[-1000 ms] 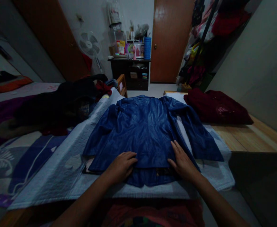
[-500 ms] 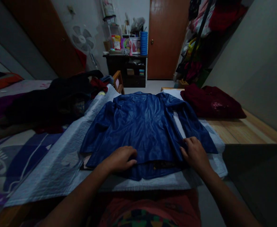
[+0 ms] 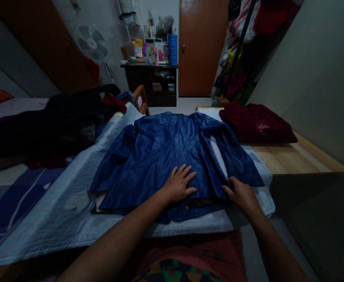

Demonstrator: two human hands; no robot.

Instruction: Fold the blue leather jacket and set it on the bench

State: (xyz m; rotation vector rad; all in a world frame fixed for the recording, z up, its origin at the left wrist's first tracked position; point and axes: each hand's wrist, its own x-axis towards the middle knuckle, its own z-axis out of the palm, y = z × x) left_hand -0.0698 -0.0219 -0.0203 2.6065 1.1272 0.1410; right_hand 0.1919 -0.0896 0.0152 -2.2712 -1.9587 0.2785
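A shiny blue jacket (image 3: 154,152) lies spread out with its back up and its collar away from me. Both sleeves stretch down along its sides. My left hand (image 3: 178,185) rests flat on the lower back of the jacket, fingers spread. At the lower right corner of the hem, my right hand (image 3: 239,194) pinches the jacket's edge between thumb and fingers. Below the back hem, part of the front panels and a dark inner strip show. Under the jacket is a light blue quilted cloth (image 3: 78,223).
A folded maroon garment (image 3: 257,123) lies on a wooden surface (image 3: 295,160) at the right. Dark clothes (image 3: 63,121) are heaped at the left. Farther back stand a fan (image 3: 92,42), a dark cabinet (image 3: 163,92) and a brown door (image 3: 200,51).
My left hand has moved from the hem up and right onto the jacket's lower back, its fingers now spread. My right hand stays at the right hem corner. The view has shifted slightly.
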